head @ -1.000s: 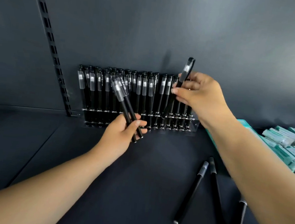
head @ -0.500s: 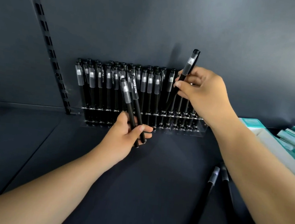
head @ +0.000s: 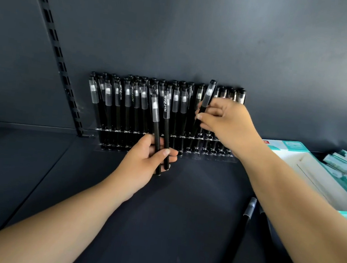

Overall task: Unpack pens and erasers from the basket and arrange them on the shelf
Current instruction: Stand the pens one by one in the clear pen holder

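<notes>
Held a single black pen (head: 205, 104) in the right hand (head: 226, 124), pinched at mid-barrel between fingertips and thumb. Stood nearly upright, long axis leaning slightly right, clear cap up, lower end down among the right-hand slots of the clear pen rack (head: 167, 136). Sat lower against the rack than half a second before, cap now just above the row of racked pens (head: 141, 104). Gripped two more pens (head: 161, 130) in the left hand (head: 146, 160), fingers curled round the lower barrels, caps up, long axes near vertical, in front of the rack's middle. Kept much the same pose there as before. Lay a loose pen (head: 236, 240) on the shelf (head: 33, 180) well in front of the rack's right end, cap toward the rack. Stood a teal-and-white box (head: 307, 166) right of the rack.
</notes>
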Demonstrator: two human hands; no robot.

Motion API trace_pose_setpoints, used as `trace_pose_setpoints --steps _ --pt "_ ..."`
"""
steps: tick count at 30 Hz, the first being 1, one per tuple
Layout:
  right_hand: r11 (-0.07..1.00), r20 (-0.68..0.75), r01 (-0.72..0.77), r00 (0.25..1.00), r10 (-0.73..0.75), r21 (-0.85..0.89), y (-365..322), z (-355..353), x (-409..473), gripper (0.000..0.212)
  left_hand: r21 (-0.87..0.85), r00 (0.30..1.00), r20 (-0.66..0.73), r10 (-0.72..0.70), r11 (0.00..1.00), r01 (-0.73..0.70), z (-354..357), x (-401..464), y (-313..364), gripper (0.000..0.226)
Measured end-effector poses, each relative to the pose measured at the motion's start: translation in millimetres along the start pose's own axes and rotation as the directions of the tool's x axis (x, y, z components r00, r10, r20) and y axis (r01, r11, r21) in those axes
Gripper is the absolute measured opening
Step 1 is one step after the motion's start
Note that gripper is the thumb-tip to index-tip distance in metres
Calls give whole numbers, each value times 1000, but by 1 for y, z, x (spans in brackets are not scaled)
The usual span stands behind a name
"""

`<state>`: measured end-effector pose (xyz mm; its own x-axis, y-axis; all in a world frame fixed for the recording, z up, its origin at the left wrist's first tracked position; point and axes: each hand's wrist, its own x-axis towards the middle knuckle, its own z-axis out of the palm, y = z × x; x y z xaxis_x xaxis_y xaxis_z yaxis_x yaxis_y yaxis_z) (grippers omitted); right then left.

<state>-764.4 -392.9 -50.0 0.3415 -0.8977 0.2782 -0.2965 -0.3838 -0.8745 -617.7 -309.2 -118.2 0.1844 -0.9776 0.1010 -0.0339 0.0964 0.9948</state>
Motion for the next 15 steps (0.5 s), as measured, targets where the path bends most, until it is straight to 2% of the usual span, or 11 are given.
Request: trace_pose_setpoints --steps 3,5,10,15 --pt "977 27 -13 999 19 -213 5 6 -1 32 -6 1000 -3 -1 1000 1 -1 1 -1 13" --pt "967 32 -4 999 12 -255 7 9 -2 37 -15 1000 -21 3 1000 -3 -1 1 -2 14" --pt "954 1 27 1000 -28 -297 9 9 -2 10 -108 998 -56 -25 994 19 -2 2 -1 14" --pt "915 -23 35 999 -49 -403 2 6 -5 23 -116 998 -58 -18 993 11 -3 1 0 15"
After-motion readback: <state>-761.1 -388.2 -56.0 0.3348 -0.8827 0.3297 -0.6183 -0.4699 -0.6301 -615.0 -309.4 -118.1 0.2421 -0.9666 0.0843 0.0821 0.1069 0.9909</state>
